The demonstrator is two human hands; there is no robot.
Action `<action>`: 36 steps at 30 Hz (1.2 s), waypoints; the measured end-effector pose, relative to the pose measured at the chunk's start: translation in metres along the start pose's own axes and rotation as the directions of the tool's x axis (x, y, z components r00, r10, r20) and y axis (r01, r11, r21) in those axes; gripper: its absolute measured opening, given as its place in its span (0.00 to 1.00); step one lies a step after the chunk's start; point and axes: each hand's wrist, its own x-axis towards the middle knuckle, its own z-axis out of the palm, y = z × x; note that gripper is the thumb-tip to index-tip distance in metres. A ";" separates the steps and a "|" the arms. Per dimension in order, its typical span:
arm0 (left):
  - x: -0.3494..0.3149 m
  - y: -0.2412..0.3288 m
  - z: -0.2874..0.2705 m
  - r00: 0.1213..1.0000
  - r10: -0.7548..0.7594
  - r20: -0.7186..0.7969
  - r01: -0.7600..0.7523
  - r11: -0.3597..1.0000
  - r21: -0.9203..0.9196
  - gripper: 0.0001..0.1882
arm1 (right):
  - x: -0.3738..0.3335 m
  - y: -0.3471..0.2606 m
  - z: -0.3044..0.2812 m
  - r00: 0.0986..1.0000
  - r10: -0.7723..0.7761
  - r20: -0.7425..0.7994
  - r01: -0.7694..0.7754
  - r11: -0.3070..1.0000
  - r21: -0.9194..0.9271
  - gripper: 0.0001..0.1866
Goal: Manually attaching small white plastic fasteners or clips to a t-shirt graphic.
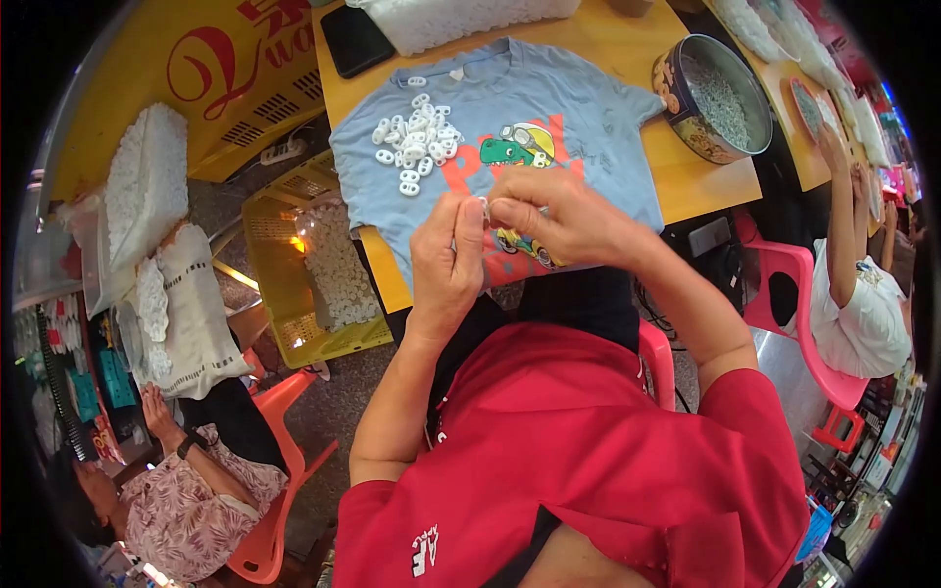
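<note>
Left hand (449, 257) and right hand (554, 211) meet above the shirt (619, 147); both closed, pinching a small white piece (482, 203), mostly hidden. White pieces (420, 137) heaped on shirt, far left of hands. Shirt spread on counter (701, 193); tin (678, 113) to its right.

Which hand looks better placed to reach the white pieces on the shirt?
Probably the left hand: it is nearer the white pieces, which lie toward the person's left on the shirt. The right hand is farther off, and both hands seem busy with a small white bit.
</note>
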 end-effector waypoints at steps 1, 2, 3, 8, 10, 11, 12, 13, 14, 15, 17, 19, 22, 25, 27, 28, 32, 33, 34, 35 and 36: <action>0.000 0.002 -0.001 0.998 0.014 -0.058 -0.015 1.000 -0.010 0.11 | 0.006 0.001 -0.005 1.000 0.001 0.016 -0.001 1.000 0.024 0.10; -0.001 0.004 -0.002 0.992 0.028 -0.119 -0.031 0.999 -0.019 0.11 | 0.012 0.003 -0.010 1.000 -0.003 0.022 0.003 1.000 0.023 0.10; -0.003 0.002 -0.003 0.992 0.028 -0.127 -0.030 0.999 -0.017 0.11 | 0.018 0.005 -0.014 0.997 0.079 -0.010 -0.078 0.997 0.010 0.11; -0.021 0.001 -0.009 0.983 -0.156 -0.101 0.122 0.953 -0.279 0.10 | 0.047 0.012 -0.005 0.995 0.022 -0.097 -0.037 0.987 -0.159 0.08; -0.027 0.002 -0.011 0.974 -0.202 -0.107 0.156 0.930 -0.333 0.10 | 0.057 0.019 0.013 0.995 -0.066 -0.075 0.048 0.975 -0.217 0.08; -0.030 0.002 -0.013 0.964 -0.244 -0.103 0.187 0.902 -0.389 0.10 | 0.062 0.018 0.022 0.993 -0.099 -0.066 0.076 0.956 -0.284 0.08; -0.032 0.004 -0.016 0.963 -0.247 -0.109 0.188 0.903 -0.388 0.10 | 0.067 0.018 0.030 0.990 -0.131 -0.055 0.104 0.931 -0.349 0.08; -0.033 0.006 -0.019 0.950 -0.289 -0.121 0.206 0.865 -0.457 0.11 | 0.071 0.022 0.038 0.984 -0.169 -0.063 0.134 0.917 -0.375 0.08; -0.034 0.007 -0.022 0.934 -0.331 -0.131 0.218 0.822 -0.525 0.11 | 0.074 0.023 0.044 0.983 -0.172 -0.058 0.139 0.918 -0.372 0.08; -0.035 0.006 -0.024 0.931 -0.338 -0.139 0.204 0.796 -0.569 0.11 | 0.078 0.024 0.048 0.988 -0.157 -0.016 0.131 0.872 -0.472 0.08; -0.038 0.005 -0.031 0.926 -0.346 -0.149 0.195 0.779 -0.596 0.11 | 0.081 0.027 0.054 0.990 -0.139 0.028 0.130 0.815 -0.564 0.08; -0.039 0.004 -0.036 0.922 -0.354 -0.160 0.182 0.757 -0.628 0.10 | 0.082 0.030 0.055 0.979 -0.201 0.019 0.175 0.796 -0.580 0.08; -0.042 0.001 -0.041 0.924 -0.343 -0.171 0.167 0.761 -0.627 0.10 | 0.080 0.025 0.058 0.975 -0.220 0.033 0.199 0.798 -0.568 0.07; -0.042 0.001 -0.045 0.917 -0.351 -0.188 0.167 0.767 -0.619 0.10 | 0.075 0.031 0.063 0.959 -0.281 0.049 0.267 0.824 -0.500 0.07; -0.040 0.001 -0.046 0.919 -0.342 -0.199 0.154 0.773 -0.615 0.10 | 0.070 0.025 0.060 0.971 -0.240 -0.021 0.216 0.908 -0.359 0.08; -0.039 0.001 -0.046 0.920 -0.331 -0.209 0.142 0.779 -0.610 0.10 | 0.066 0.021 0.057 0.979 -0.187 -0.086 0.166 0.964 -0.206 0.08; -0.033 0.005 -0.045 0.928 -0.295 -0.229 0.095 0.779 -0.619 0.10 | 0.052 -0.004 0.039 0.971 0.241 0.002 -0.222 0.892 0.394 0.10; -0.030 0.006 -0.043 0.934 -0.228 -0.274 0.029 0.815 -0.578 0.10 | 0.048 -0.007 0.036 0.970 0.239 0.037 -0.225 0.838 0.496 0.10; -0.028 0.009 -0.041 0.935 -0.159 -0.316 -0.037 0.845 -0.534 0.10 | 0.043 -0.009 0.034 0.970 0.232 0.071 -0.228 0.773 0.592 0.11; -0.024 0.012 -0.038 0.933 -0.143 -0.331 -0.052 0.854 -0.517 0.10 | 0.038 -0.009 0.033 0.968 0.228 0.102 -0.240 0.735 0.634 0.12; -0.022 0.015 -0.034 0.936 -0.145 -0.322 -0.047 0.853 -0.520 0.10 | 0.034 -0.011 0.032 0.967 0.235 0.095 -0.240 0.734 0.636 0.12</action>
